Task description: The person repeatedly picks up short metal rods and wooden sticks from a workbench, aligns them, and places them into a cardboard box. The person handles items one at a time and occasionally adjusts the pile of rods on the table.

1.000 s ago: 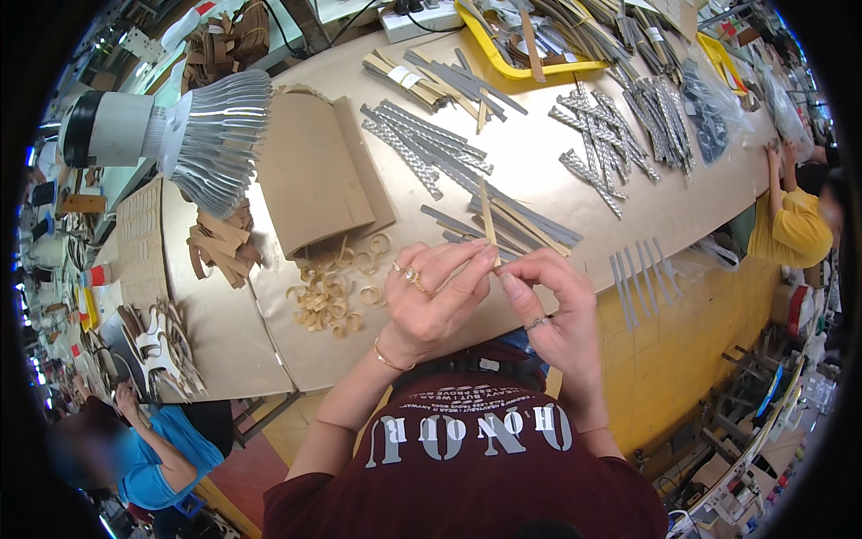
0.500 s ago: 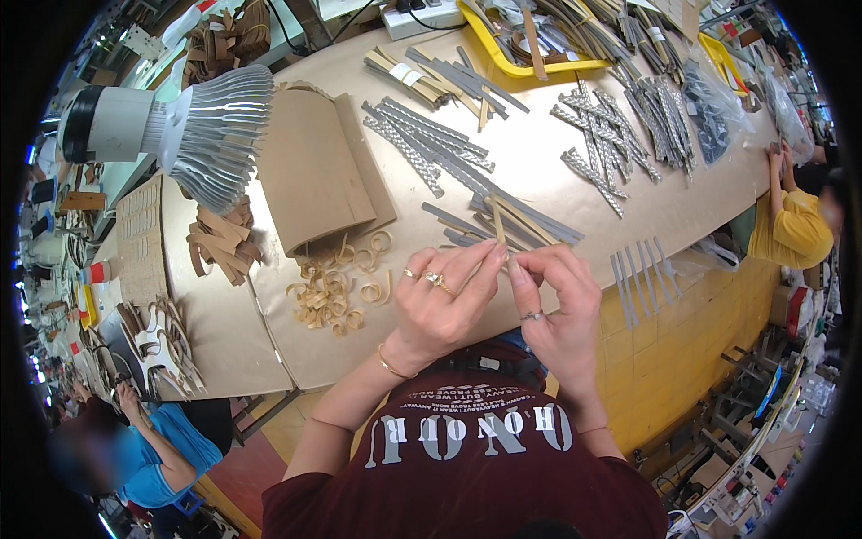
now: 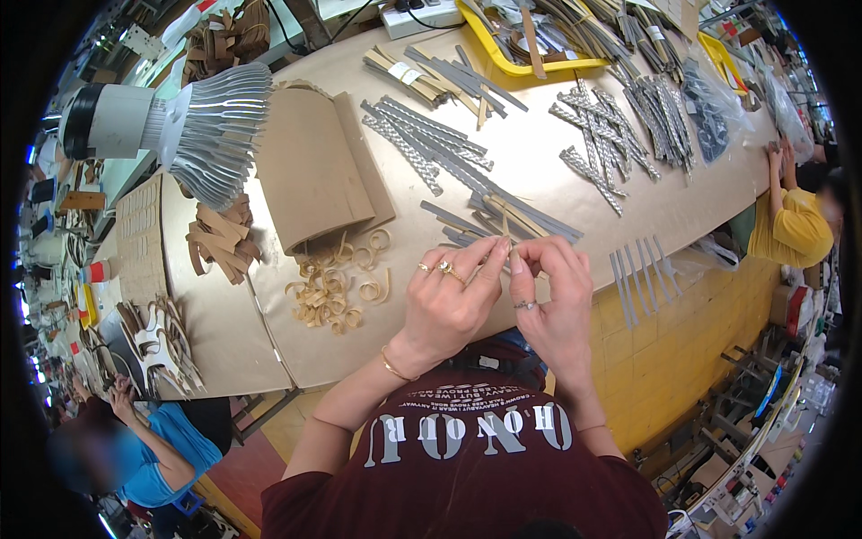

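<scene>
Above the near edge of the table, my left hand [image 3: 449, 304] and my right hand [image 3: 555, 292] meet with their fingertips nearly touching. Both are closed in a pinch on a thin tan strip [image 3: 505, 223], whose narrow end sticks up past the fingers. Its lower part is mostly hidden by them. Just beyond lies a pile of grey and tan flat strips [image 3: 530, 216]. To the left of my left hand are loose tan curls of strip [image 3: 328, 296].
Braided silvery strips [image 3: 602, 126] and more grey strips [image 3: 426, 130] lie farther back. A yellow tray [image 3: 539, 67] stands at the far side. Several grey strips [image 3: 633, 283] lie at the right edge. Left are a curved brown sheet [image 3: 310, 171] and a large lamp [image 3: 171, 126].
The fingers of both hands have shifted slightly along the strip, with the right fingers curling closer to the left ones. Less of the strip's upper end shows, and it tilts differently.
</scene>
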{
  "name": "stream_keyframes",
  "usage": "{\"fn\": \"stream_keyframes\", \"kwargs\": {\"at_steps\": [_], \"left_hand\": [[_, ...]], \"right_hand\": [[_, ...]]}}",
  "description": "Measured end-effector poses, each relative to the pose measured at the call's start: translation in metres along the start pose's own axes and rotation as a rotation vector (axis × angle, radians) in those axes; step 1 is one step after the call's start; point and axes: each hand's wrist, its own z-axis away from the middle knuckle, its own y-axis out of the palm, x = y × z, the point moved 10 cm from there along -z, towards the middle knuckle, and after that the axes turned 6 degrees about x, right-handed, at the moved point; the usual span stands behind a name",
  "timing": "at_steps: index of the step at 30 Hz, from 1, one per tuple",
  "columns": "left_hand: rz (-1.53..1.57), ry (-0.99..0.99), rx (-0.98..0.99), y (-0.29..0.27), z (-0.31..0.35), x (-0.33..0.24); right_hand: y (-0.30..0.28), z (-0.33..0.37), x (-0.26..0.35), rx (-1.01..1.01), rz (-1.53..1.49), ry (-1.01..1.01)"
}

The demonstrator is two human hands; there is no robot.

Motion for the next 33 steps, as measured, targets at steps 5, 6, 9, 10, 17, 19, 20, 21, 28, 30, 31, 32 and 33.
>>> {"fn": "stream_keyframes", "kwargs": {"at_steps": [5, 6, 9, 10, 17, 19, 20, 21, 28, 30, 31, 32, 33], "left_hand": [[0.057, -0.014, 0.000, -0.0008, -0.0011, 0.0043], [0.048, -0.012, 0.003, -0.0010, -0.0014, 0.0042], [0.022, 0.004, 0.008, -0.0018, -0.0025, 0.0022], [0.015, 0.009, 0.009, -0.0023, -0.0027, 0.0013], [0.044, 0.008, 0.003, -0.0028, -0.0027, 0.0009], [0.089, -0.008, -0.006, -0.0025, -0.0028, 0.0031], [0.112, -0.018, -0.015, -0.0028, -0.0029, 0.0045], [0.136, -0.029, -0.024, -0.0031, -0.0031, 0.0059], [0.095, -0.017, -0.021, -0.0073, -0.0050, 0.0048], [0.084, -0.008, -0.016, -0.0074, -0.0052, 0.0035], [0.079, -0.004, -0.013, -0.0073, -0.0053, 0.0031], [0.076, 0.001, -0.013, -0.0074, -0.0052, 0.0026], [0.072, 0.007, -0.014, -0.0074, -0.0051, 0.0023]], "right_hand": [[0.0005, -0.0005, 0.0012, -0.006, 0.013, -0.023], [0.0006, -0.0004, 0.0010, -0.004, 0.011, -0.021], [0.0001, 0.0003, 0.0015, -0.005, 0.006, -0.017], [-0.0006, 0.0006, 0.0021, -0.011, 0.004, -0.020], [-0.0020, -0.0009, 0.0036, -0.012, 0.018, -0.041], [-0.0018, -0.0013, 0.0034, -0.005, 0.020, -0.043], [-0.0018, -0.0014, 0.0034, -0.002, 0.019, -0.043], [-0.0012, -0.0014, 0.0031, 0.006, 0.016, -0.039], [-0.0015, -0.0008, 0.0044, 0.011, 0.000, -0.036], [-0.0027, -0.0006, 0.0047, 0.000, -0.003, -0.036], [-0.0033, -0.0006, 0.0048, -0.005, -0.005, -0.035], [-0.0039, -0.0006, 0.0050, -0.011, -0.006, -0.034], [-0.0037, -0.0006, 0.0047, -0.006, -0.007, -0.030]]}}
